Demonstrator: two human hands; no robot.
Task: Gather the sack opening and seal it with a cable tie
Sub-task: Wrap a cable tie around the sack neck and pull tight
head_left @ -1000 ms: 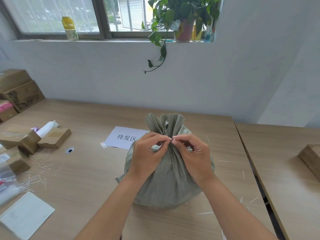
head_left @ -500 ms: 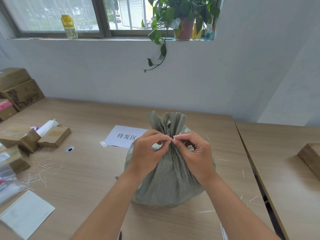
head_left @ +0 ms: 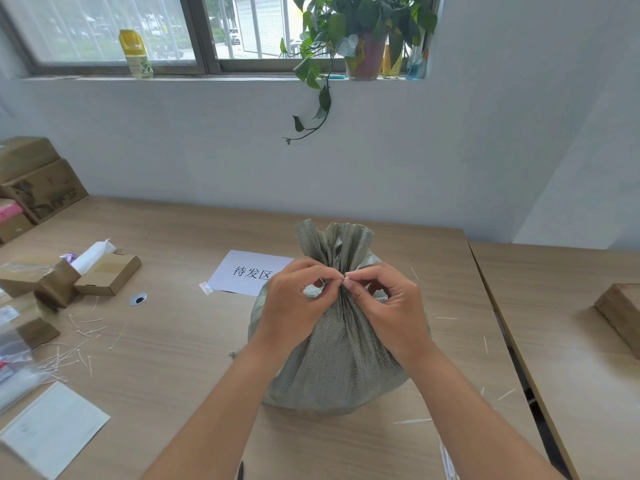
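Observation:
A grey-green woven sack point(head_left: 341, 362) stands upright on the wooden table point(head_left: 180, 344), its opening bunched into a pleated neck that fans out above my fingers. My left hand point(head_left: 294, 306) and my right hand point(head_left: 388, 306) meet at the front of the neck. Thumbs and forefingers of both pinch a small white cable tie point(head_left: 346, 279) that wraps the neck; only its tip shows between my fingertips. The rest of the tie is hidden by the hands and folds.
A white paper label point(head_left: 251, 271) lies behind the sack on the left. Small cardboard boxes point(head_left: 107, 273), plastic bags point(head_left: 17, 372) and several loose white ties point(head_left: 79, 341) sit at the left. A second table with a wooden block point(head_left: 620, 313) stands right.
Both hands stay at the sack's neck; the fingertips have shifted only slightly around the tie. The sack has not moved.

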